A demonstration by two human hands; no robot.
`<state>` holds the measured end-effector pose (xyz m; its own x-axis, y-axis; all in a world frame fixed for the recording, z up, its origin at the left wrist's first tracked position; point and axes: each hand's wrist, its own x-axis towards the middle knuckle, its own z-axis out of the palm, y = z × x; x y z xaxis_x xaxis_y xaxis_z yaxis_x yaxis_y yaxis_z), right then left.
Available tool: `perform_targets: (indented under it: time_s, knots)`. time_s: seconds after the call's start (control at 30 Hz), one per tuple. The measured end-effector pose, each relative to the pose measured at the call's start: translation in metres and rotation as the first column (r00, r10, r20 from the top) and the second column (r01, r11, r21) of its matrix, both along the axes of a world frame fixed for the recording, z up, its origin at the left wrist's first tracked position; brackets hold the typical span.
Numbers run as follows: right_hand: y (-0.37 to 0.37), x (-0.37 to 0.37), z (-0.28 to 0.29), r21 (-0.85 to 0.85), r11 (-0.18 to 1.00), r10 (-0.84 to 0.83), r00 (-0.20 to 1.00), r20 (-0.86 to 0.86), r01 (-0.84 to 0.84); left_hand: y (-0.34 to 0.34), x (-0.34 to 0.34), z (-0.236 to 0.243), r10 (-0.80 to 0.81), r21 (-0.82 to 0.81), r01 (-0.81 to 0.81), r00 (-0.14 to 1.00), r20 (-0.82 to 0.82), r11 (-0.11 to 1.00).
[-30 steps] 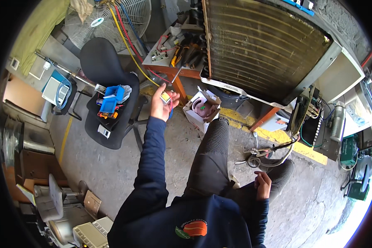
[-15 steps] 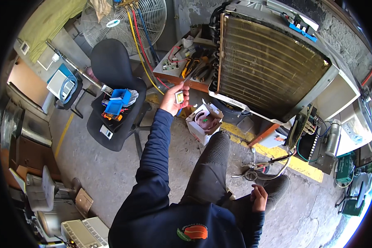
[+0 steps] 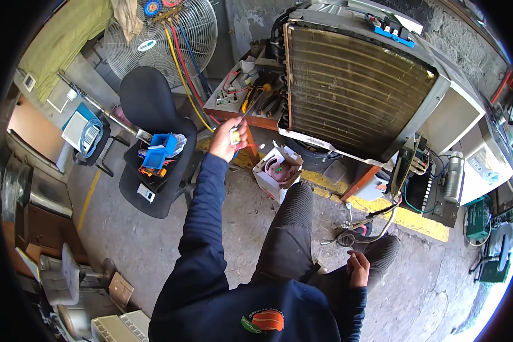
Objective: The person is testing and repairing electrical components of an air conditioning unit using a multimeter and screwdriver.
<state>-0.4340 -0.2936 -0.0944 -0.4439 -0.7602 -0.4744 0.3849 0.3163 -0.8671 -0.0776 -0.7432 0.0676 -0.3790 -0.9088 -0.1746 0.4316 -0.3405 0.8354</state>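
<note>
My left hand [image 3: 229, 139] is raised in front of me, its fingers closed around a small transformer [image 3: 235, 135] with a yellow winding and pale metal frame. Blue and red show just below that hand, perhaps its wires. Beyond it, pliers and other hand tools [image 3: 255, 100] lie on a workbench [image 3: 214, 104]. My right hand [image 3: 357, 268] rests by my right thigh with curled fingers, and nothing shows in it. Below and right of the left hand, an open white carton [image 3: 266, 181] on the floor holds something pinkish with a green spot.
A black office chair [image 3: 148, 94] carries blue bins [image 3: 161, 149] and small parts. Behind it stands a large fan [image 3: 165, 51] with coloured hoses [image 3: 192, 85]. At right is a big finned coil unit [image 3: 353, 85]. Cables [image 3: 353, 235] lie near my right foot.
My left hand has shifted slightly left and down in the picture, still gripping the transformer. The surroundings have shifted a little with the head. My right hand stays by the thigh.
</note>
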Motion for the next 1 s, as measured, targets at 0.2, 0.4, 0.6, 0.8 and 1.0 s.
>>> perform_targets:
  time_s: [0.2,0.4,0.6,0.8,1.0]
  knots:
    - [-0.003,0.006,0.014,0.031,0.999,0.019,1.0,0.011,-0.019,0.098,0.039,0.016,0.103,-0.114,-0.092,0.99,0.099,0.989]
    - [-0.026,0.032,0.044,0.049,0.903,0.429,0.894,-0.127,-0.426,0.242,0.097,0.015,0.0,-0.077,0.006,0.997,0.08,0.997]
    - [-0.091,0.122,0.113,-0.359,0.771,0.57,0.822,0.021,-0.526,0.359,0.088,-0.003,-0.274,0.127,0.259,0.954,0.125,0.958]
    - [-0.119,0.147,0.165,-0.667,0.618,0.692,0.69,0.212,-0.415,0.37,0.055,0.028,-0.558,0.19,0.545,0.66,0.503,0.817]
    - [-0.083,0.093,0.216,-0.255,0.68,0.57,0.715,-0.405,-0.687,0.313,0.037,-0.006,-0.562,0.134,0.589,0.641,0.523,0.797]
